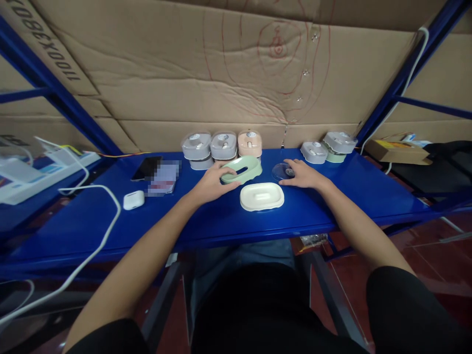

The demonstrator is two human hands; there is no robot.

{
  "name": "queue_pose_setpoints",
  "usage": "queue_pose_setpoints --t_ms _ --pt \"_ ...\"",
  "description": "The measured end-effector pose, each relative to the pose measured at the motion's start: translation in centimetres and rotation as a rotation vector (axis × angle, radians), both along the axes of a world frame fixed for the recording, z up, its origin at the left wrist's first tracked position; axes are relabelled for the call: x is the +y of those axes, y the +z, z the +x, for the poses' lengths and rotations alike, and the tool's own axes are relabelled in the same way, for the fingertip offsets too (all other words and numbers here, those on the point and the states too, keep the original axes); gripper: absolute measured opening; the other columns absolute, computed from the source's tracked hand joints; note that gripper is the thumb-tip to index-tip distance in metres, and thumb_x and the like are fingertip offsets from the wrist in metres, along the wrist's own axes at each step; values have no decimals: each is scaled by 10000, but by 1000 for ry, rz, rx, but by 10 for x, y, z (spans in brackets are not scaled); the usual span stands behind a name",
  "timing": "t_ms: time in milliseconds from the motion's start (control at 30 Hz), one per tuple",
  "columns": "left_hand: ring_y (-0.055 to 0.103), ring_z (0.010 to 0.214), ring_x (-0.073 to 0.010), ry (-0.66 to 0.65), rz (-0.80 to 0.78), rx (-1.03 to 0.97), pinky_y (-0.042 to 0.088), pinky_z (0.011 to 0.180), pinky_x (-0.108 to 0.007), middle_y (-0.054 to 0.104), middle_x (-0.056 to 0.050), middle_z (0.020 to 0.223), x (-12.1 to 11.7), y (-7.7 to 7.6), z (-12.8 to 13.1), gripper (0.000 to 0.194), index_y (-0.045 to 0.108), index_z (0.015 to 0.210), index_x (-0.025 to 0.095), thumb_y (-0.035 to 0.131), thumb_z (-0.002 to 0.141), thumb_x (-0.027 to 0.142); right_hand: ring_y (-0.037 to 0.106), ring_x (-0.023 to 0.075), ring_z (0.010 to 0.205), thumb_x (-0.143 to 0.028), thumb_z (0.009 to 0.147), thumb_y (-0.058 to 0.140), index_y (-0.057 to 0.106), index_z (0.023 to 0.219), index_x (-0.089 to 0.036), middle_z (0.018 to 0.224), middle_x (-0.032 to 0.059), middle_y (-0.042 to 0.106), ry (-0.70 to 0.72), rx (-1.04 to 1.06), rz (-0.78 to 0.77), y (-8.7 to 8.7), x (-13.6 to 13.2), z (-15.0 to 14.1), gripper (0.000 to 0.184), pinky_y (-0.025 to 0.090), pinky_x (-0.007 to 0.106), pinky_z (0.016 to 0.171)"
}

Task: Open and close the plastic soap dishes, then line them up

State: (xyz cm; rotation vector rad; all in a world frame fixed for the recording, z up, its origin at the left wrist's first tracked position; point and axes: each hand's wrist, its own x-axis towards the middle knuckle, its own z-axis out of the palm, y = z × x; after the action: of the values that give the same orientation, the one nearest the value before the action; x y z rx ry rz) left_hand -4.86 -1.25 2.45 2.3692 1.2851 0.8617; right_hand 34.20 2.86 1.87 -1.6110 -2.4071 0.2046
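My left hand (216,184) grips the left end of a pale green oval dish (253,168) with a slot in its middle. The dish is tilted above the table, its fingers-side rim partly hidden by my hand. My right hand (300,174) has its thumb and fingers around the right side of a clear plastic lid (279,171), which lies low at the table. Between my hands and nearer to me, a cream oval tray (261,195) with a raised bar in its middle rests on the blue table (228,223).
Stacked lidded boxes (223,143) in grey and peach stand at the back, with more grey and green boxes (334,145) at the back right. A phone (146,168), a pixelated item (164,178) and a white earbud case (133,200) lie left, near a white cable (106,236).
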Motion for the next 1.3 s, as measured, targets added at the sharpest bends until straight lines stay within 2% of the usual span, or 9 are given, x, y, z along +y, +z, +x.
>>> queue_pose_setpoints --t_ms 133,233,367,500,600,667,867,1133,1300 --pt "611 1506 -375 -143 40 -49 460 1331 -551 635 -122 1553 -22 2 21 417 816 1246 251 779 960 553 690 495 1400 -711 845 893 566 1685 -144 1508 258 716 -33 40 39 4 0 -2 1065 581 646 1182" --pt "625 1496 -376 -248 -38 17 474 1321 -548 601 -125 1588 -33 -4 34 417 830 1228 262 817 933 556 712 491 1371 -695 860 871 637 1621 -154 1484 250 746 -55 130 133 7 -3 -4 962 578 680 1176" --pt "649 1471 -386 -288 -127 46 483 1313 -576 586 -136 1606 -34 -9 39 455 815 1238 262 849 896 559 755 456 1291 -703 857 849 697 1561 -176 1430 215 786 -25 334 287 18 -16 -12 892 598 666 1141" --pt "633 1501 -415 -281 -154 6 478 1321 -601 619 -149 1613 -36 -8 41 751 670 1488 256 900 828 531 738 397 1349 -690 880 861 696 1581 -275 1508 139 766 278 480 316 33 -38 -27 832 573 616 1196" --pt "556 1592 -458 -256 -154 -23 456 1339 -617 564 -205 1702 -41 -9 47 1062 450 1692 208 917 776 472 725 388 1370 -652 874 906 699 1592 -310 1538 129 743 520 433 232 40 -52 -44 822 574 611 1199" --pt "525 1625 -470 -251 -169 -70 452 1339 -625 534 -238 1731 -42 -13 50 1213 319 1761 189 934 748 451 730 382 1353 -640 876 918 693 1606 -317 1516 125 746 594 394 184 42 -58 -53 830 592 601 1180" --pt "563 1597 -494 -231 -324 -236 418 1337 -687 624 -251 1666 -33 -25 50 1412 238 1775 201 1039 655 512 705 394 1398 -624 873 934 661 1641 -310 1548 139 711 642 330 146 35 -57 -62 874 574 605 1205" --pt "550 1596 -519 -177 -377 -200 390 1329 -693 598 -308 1676 -30 -24 48 1519 210 1798 145 1057 598 532 663 387 1459 -650 956 852 579 1718 -327 1605 148 652 639 253 65 15 -60 -64 871 555 590 1239" --pt "546 1603 -512 -195 -379 -191 395 1329 -687 631 -283 1655 -29 -24 46 1498 199 1805 161 1047 627 535 708 401 1335 -707 974 802 543 1754 -307 1519 172 676 569 175 25 17 -61 -64 914 606 606 1147"
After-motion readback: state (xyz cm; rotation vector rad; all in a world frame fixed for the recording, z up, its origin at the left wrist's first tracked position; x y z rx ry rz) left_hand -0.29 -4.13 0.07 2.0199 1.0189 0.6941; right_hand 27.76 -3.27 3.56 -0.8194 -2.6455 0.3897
